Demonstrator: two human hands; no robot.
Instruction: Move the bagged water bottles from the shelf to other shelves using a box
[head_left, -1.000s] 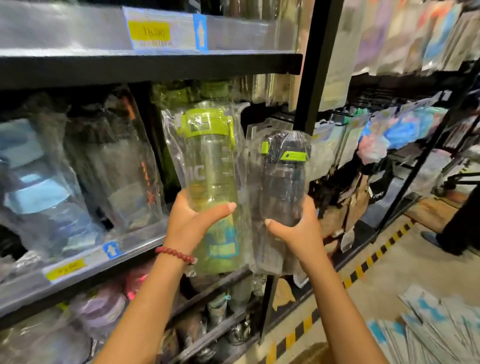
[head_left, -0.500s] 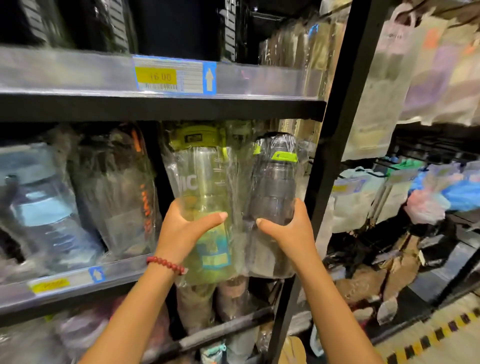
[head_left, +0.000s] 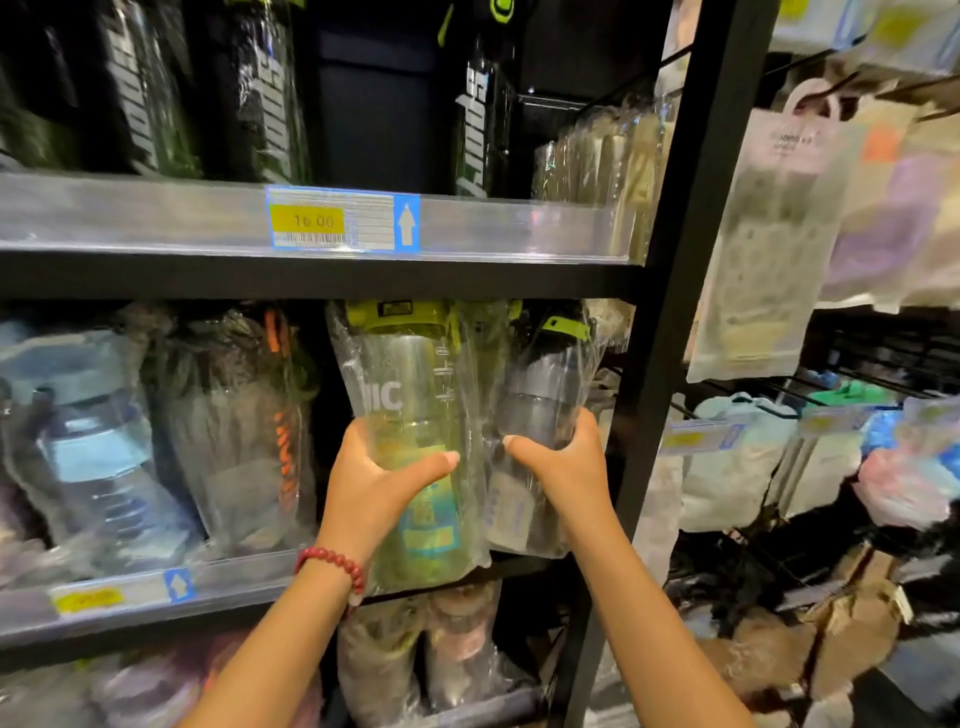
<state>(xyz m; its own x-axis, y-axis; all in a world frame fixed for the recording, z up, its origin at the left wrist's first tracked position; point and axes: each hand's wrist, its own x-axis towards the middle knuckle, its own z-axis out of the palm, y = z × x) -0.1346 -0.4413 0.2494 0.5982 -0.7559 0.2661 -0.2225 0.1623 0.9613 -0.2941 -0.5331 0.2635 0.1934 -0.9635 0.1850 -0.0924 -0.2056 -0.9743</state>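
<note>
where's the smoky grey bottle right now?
Head view, centre-right: the bagged grey bottle is in the right hand, beside the green bottle in the left hand, by the black shelf post.

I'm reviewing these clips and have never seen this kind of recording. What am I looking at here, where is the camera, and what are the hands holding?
There is no machine: a person wears a camera on the head, looking forward and down at their own bare hands in a shop aisle. The left hand, with a red bead bracelet on the wrist, grips a bagged green-lidded bottle. The right hand grips a bagged dark bottle. Both are at the middle shelf, beside other bagged bottles. A yellow price tag marks the shelf above.
</note>
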